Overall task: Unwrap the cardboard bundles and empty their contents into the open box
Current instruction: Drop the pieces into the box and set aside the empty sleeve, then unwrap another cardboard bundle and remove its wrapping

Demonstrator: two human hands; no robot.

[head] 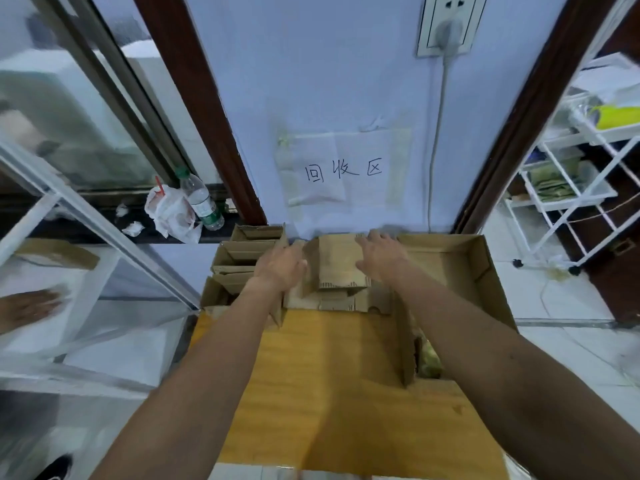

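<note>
Cardboard bundle [337, 266] is between the two hands, at the far end of the scene, close under the blue wall [311, 81]. It is a folded brown piece and it lies on top of other flat cardboard pieces [337, 303]. The right hand [381, 254] rests on the upper right part of the bundle with the fingers straight and a little spread. The left hand [280, 268] is against the left side of the bundle, with its back toward the camera; the picture is blurred there, so I cannot tell if its fingers curl round the edge or only press on it. Both forearms are stretched forward and are bare.

Just right of the bundle is the open box [493, 289], and its brown inside is visible behind the right hand. A wide yellow-brown flap [346, 393] lies in front, under the arms. On the left, touching the bundle's side, stands a group of smaller cartons [247, 256] with open tops.

On the wall above hangs a paper sign [343, 168] with handwritten characters, and higher there is a socket [446, 26] with a white plug and a cable going down. At the left a plastic bottle [201, 199] and a crumpled plastic bag [169, 213] are on a dark ledge, beside a white metal frame [104, 223]. At the right stands a white wire rack [571, 192] on the floor
</note>
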